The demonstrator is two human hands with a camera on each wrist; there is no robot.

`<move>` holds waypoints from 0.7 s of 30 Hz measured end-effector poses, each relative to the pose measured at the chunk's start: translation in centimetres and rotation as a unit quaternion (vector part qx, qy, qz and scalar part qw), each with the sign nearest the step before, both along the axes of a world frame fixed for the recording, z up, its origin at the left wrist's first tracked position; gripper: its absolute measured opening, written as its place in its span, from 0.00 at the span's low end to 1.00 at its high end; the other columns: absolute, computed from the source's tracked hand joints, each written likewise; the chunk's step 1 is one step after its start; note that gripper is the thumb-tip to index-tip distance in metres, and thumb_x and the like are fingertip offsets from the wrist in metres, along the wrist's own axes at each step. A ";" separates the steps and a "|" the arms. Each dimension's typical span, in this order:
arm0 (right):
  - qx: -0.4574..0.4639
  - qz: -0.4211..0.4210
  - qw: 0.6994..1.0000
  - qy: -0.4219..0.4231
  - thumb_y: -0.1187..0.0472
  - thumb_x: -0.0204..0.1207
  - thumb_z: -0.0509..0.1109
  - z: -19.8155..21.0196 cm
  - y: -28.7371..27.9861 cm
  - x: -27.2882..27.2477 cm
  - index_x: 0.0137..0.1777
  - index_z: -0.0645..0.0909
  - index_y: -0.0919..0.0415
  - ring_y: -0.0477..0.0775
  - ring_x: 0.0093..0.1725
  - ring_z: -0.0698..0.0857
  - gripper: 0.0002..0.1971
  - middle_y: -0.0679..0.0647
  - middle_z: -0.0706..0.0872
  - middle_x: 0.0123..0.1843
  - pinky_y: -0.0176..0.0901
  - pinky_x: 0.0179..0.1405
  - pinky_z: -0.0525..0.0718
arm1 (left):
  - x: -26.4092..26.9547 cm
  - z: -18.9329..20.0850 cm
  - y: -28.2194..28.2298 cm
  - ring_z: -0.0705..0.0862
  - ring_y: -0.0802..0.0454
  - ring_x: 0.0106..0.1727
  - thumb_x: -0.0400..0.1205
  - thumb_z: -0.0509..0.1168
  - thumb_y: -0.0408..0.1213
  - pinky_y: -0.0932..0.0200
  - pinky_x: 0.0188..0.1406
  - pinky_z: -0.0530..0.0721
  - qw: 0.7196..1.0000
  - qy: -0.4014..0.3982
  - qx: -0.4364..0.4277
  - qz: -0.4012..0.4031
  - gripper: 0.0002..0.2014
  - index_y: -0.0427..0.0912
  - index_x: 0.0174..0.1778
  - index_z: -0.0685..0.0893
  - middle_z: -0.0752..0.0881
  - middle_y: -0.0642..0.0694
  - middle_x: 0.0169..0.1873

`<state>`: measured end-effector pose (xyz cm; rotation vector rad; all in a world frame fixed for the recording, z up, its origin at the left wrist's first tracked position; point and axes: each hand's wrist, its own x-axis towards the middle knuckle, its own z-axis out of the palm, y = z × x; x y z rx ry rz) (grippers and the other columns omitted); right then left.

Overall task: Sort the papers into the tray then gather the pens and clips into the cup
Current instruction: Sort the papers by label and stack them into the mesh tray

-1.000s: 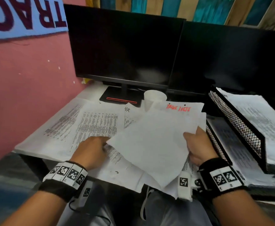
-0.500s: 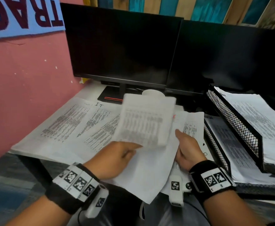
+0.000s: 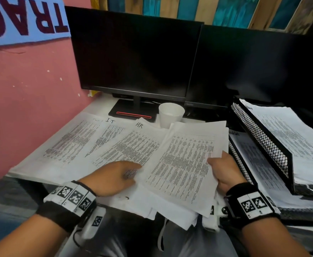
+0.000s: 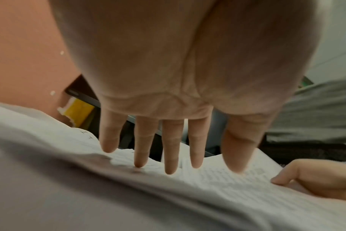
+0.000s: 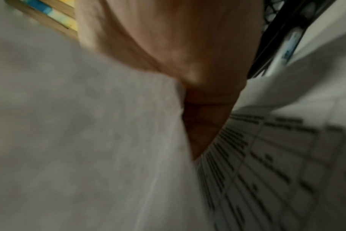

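Printed papers (image 3: 100,143) lie spread over the white desk, some marked "I.T" and "HR". My right hand (image 3: 224,171) grips the right edge of a stack of printed sheets (image 3: 185,164), thumb on top. My left hand (image 3: 115,175) rests flat with straight fingers (image 4: 170,150) on the HR sheet beside that stack. A white paper cup (image 3: 170,115) stands upright behind the papers. The black mesh tray (image 3: 263,138) at the right has two tiers, both holding paper. I see no pens or clips. The right wrist view is blurred, showing my palm (image 5: 188,54) against paper.
Two dark monitors (image 3: 133,58) stand at the back of the desk, one stand (image 3: 133,110) just left of the cup. A pink wall (image 3: 22,108) borders the desk on the left. My lap lies below the desk's near edge.
My left hand carried a sheet from the stack leftwards, laid it on the HR pile and now rests flat on it. The right hand still holds the stack, now with printed text facing up.
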<state>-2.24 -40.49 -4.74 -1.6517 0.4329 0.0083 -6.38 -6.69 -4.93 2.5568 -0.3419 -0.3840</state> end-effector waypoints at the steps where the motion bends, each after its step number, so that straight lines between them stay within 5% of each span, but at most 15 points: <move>1: -0.010 0.003 1.000 -0.001 0.76 0.85 0.61 0.3 -0.4 0.0 0.61 0.89 0.54 0.66 0.54 0.94 0.20 0.58 0.95 0.57 0.69 0.58 0.92 | 0.1 -0.3 0.5 0.79 0.59 0.79 0.83 0.73 0.50 0.60 0.80 0.74 1.000 0.004 0.020 -0.007 0.32 0.63 0.84 0.75 0.79 0.61 0.80; 5: -0.041 0.008 0.999 0.001 0.77 0.85 0.61 1.4 -1.5 0.0 0.57 0.87 0.54 0.65 0.55 0.92 0.20 0.57 0.93 0.57 0.59 0.55 0.91 | -0.2 -1.1 1.0 0.59 0.56 0.92 0.69 0.78 0.66 0.49 0.92 0.59 0.996 0.024 0.088 -0.024 0.53 0.64 0.90 0.64 0.60 0.59 0.91; 10: -0.067 -0.004 0.998 -0.006 0.75 0.84 0.62 2.0 -2.6 -0.1 0.60 0.88 0.54 0.65 0.55 0.92 0.19 0.58 0.93 0.58 0.66 0.60 0.91 | -0.8 -1.0 -0.1 0.39 0.45 0.95 0.66 0.80 0.67 0.35 0.93 0.44 0.981 0.042 0.185 -0.041 0.65 0.64 0.94 0.45 0.42 0.54 0.95; 12: -0.062 -0.008 0.998 -0.008 0.76 0.85 0.62 2.3 -2.9 -0.2 0.54 0.88 0.52 0.65 0.54 0.91 0.19 0.56 0.93 0.56 0.65 0.61 0.90 | -1.0 -1.1 -0.3 0.35 0.42 0.94 0.67 0.80 0.63 0.34 0.92 0.41 0.976 0.044 0.204 -0.054 0.66 0.65 0.93 0.41 0.38 0.52 0.94; 16: -0.047 -0.006 0.999 -0.002 0.78 0.86 0.60 2.7 -3.3 -0.4 0.48 0.86 0.49 0.64 0.53 0.90 0.22 0.52 0.91 0.51 0.66 0.62 0.89 | -0.7 -1.4 1.3 0.40 0.50 0.95 0.70 0.83 0.59 0.46 0.94 0.45 0.989 0.032 0.128 -0.060 0.60 0.65 0.93 0.51 0.46 0.55 0.94; 18: -0.048 -0.008 0.999 0.001 0.78 0.85 0.60 2.7 -3.4 -0.5 0.48 0.86 0.49 0.64 0.54 0.90 0.23 0.52 0.91 0.51 0.66 0.63 0.88 | -0.6 -0.9 2.6 0.43 0.60 0.93 0.63 0.84 0.68 0.51 0.92 0.45 0.995 0.067 0.047 -0.060 0.61 0.69 0.91 0.58 0.50 0.61 0.93; 21: -0.048 -0.019 0.999 0.001 0.78 0.84 0.60 2.3 -3.3 -0.4 0.50 0.87 0.49 0.67 0.56 0.91 0.23 0.54 0.93 0.54 0.69 0.65 0.88 | -0.7 -0.4 3.5 0.46 0.66 0.91 0.49 0.71 0.87 0.53 0.92 0.46 0.994 0.097 -0.015 -0.056 0.68 0.70 0.89 0.61 0.54 0.66 0.91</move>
